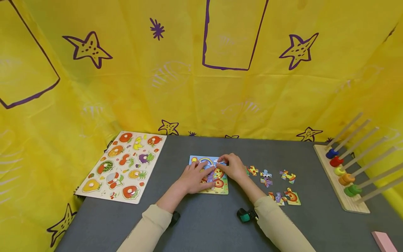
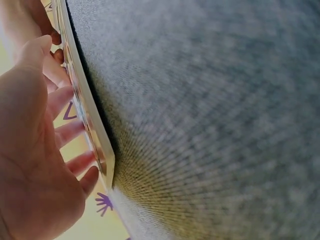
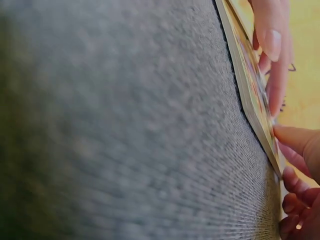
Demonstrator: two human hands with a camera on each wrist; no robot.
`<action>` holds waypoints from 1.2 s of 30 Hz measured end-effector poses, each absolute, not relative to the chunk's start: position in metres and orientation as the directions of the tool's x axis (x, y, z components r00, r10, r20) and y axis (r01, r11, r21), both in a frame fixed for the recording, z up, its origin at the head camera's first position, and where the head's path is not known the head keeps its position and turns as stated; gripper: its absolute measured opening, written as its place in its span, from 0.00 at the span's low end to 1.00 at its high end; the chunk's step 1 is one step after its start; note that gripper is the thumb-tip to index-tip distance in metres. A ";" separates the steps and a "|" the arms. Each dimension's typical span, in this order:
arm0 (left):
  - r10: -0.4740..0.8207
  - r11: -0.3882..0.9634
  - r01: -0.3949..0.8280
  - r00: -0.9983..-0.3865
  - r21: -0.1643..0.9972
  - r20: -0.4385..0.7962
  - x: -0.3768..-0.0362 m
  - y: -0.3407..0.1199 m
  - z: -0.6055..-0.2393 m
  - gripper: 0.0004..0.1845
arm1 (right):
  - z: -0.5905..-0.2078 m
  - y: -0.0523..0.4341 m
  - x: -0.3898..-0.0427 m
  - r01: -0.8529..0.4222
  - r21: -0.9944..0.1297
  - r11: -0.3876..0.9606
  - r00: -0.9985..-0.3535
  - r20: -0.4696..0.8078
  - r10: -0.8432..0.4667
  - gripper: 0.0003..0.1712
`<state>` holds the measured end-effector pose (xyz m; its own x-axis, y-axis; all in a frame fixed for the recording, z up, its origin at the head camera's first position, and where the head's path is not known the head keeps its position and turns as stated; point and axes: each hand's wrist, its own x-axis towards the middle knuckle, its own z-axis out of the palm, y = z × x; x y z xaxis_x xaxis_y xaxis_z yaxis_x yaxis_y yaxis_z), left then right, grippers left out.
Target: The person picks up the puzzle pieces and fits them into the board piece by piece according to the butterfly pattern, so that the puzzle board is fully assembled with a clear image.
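A jigsaw puzzle (image 1: pixel 221 188) in a flat tray, printed with a rainbow, a sun and snails, lies on the dark table. Across its left and middle my left hand (image 1: pixel 196 176) rests with spread fingers. In the left wrist view that hand's fingertips (image 2: pixel 75 129) touch the picture side. At the upper right corner, my right hand (image 1: pixel 233 167) has its thumb and forefinger drawn together on a jigsaw piece, mostly hidden by the fingers. The right thumb (image 3: pixel 295 137) meets the puzzle's face near its corner in the right wrist view, its other fingers curled beside the edge.
Loose jigsaw pieces (image 1: pixel 266 178) lie right of the puzzle, several of them apart. A fruit peg board (image 1: pixel 143 190) stands at left. At right is a wooden counting rack (image 1: pixel 355 206) with upright rods and coloured rings. A pink block (image 1: pixel 384 241) sits at the near right.
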<state>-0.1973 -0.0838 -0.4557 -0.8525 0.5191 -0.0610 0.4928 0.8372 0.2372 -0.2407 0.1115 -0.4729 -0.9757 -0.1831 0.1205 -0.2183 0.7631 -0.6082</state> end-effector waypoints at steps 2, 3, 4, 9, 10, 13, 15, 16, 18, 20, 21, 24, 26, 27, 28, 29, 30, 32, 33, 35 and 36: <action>0.519 0.831 0.499 -0.854 0.248 -0.021 -0.200 -0.084 -0.457 0.34 | -0.474 0.112 -0.240 -0.234 -0.603 0.763 -0.972 0.138 -0.189 0.09; 0.518 0.828 0.499 -0.856 0.256 -0.007 -0.201 -0.084 -0.458 0.33 | -0.474 0.112 -0.239 -0.241 -0.600 0.763 -0.971 0.146 -0.192 0.09; 0.515 0.825 0.497 -0.857 0.271 0.004 -0.203 -0.084 -0.458 0.33 | -0.474 0.112 -0.239 -0.248 -0.597 0.763 -0.969 0.153 -0.195 0.09; 0.511 0.811 0.479 -0.860 0.335 -0.008 -0.207 -0.084 -0.458 0.34 | -0.473 0.114 -0.236 -0.297 -0.599 0.744 -0.955 0.194 -0.225 0.10; 0.514 0.806 0.479 -0.858 0.347 -0.008 -0.208 -0.084 -0.458 0.33 | -0.472 0.115 -0.236 -0.317 -0.603 0.732 -0.948 0.206 -0.242 0.10; 0.515 0.791 0.473 -0.857 0.387 -0.004 -0.209 -0.085 -0.459 0.31 | -0.468 0.122 -0.234 -0.369 -0.627 0.686 -0.929 0.234 -0.286 0.11; 0.516 0.772 0.466 -0.857 0.431 0.003 -0.210 -0.086 -0.460 0.30 | -0.464 0.130 -0.231 -0.368 -0.650 0.665 -0.929 0.233 -0.286 0.11; 0.516 0.763 0.463 -0.857 0.451 0.007 -0.210 -0.086 -0.460 0.30 | -0.462 0.135 -0.230 -0.355 -0.660 0.662 -0.934 0.227 -0.275 0.11; 0.522 0.736 0.462 -0.853 0.494 0.019 -0.211 -0.086 -0.461 0.29 | -0.458 0.148 -0.228 -0.337 -0.664 0.668 -0.941 0.225 -0.251 0.11; 0.532 0.703 0.464 -0.846 0.539 0.034 -0.210 -0.088 -0.461 0.29 | -0.455 0.163 -0.225 -0.317 -0.658 0.683 -0.948 0.216 -0.232 0.12; 0.533 0.690 0.464 -0.845 0.555 0.042 -0.209 -0.089 -0.461 0.29 | -0.454 0.172 -0.224 -0.319 -0.648 0.691 -0.948 0.216 -0.235 0.12; 0.520 0.679 0.440 -0.853 0.588 0.038 -0.204 -0.094 -0.459 0.31 | -0.454 0.198 -0.219 -0.313 -0.628 0.713 -0.950 0.195 -0.246 0.15; 0.503 0.676 0.423 -0.863 0.603 0.041 -0.198 -0.100 -0.457 0.32 | -0.456 0.213 -0.217 -0.325 -0.609 0.724 -0.945 0.190 -0.265 0.17; 0.492 0.679 0.411 -0.870 0.609 0.038 -0.194 -0.103 -0.456 0.32 | -0.458 0.220 -0.216 -0.332 -0.598 0.730 -0.943 0.190 -0.273 0.18; 0.481 0.681 0.399 -0.876 0.614 0.035 -0.189 -0.107 -0.455 0.32 | -0.460 0.226 -0.214 -0.336 -0.588 0.736 -0.942 0.188 -0.279 0.20; 0.475 0.681 0.391 -0.880 0.619 0.034 -0.184 -0.110 -0.454 0.32 | -0.461 0.231 -0.214 -0.346 -0.575 0.741 -0.938 0.194 -0.288 0.21; 0.470 0.679 0.385 -0.882 0.625 0.034 -0.179 -0.113 -0.453 0.32 | -0.463 0.235 -0.213 -0.358 -0.565 0.744 -0.934 0.200 -0.297 0.22; 0.458 0.689 0.368 -0.889 0.625 0.018 -0.170 -0.119 -0.453 0.32 | -0.467 0.241 -0.211 -0.367 -0.558 0.744 -0.930 0.201 -0.307 0.23; 0.457 0.696 0.362 -0.890 0.620 0.007 -0.167 -0.122 -0.453 0.33 | -0.468 0.243 -0.211 -0.373 -0.558 0.741 -0.927 0.208 -0.311 0.24; 0.460 0.706 0.356 -0.888 0.612 -0.014 -0.161 -0.126 -0.453 0.33 | -0.469 0.247 -0.210 -0.379 -0.566 0.732 -0.925 0.219 -0.310 0.24; 0.462 0.710 0.354 -0.887 0.609 -0.024 -0.159 -0.127 -0.454 0.34 | -0.470 0.248 -0.210 -0.381 -0.570 0.728 -0.925 0.224 -0.308 0.24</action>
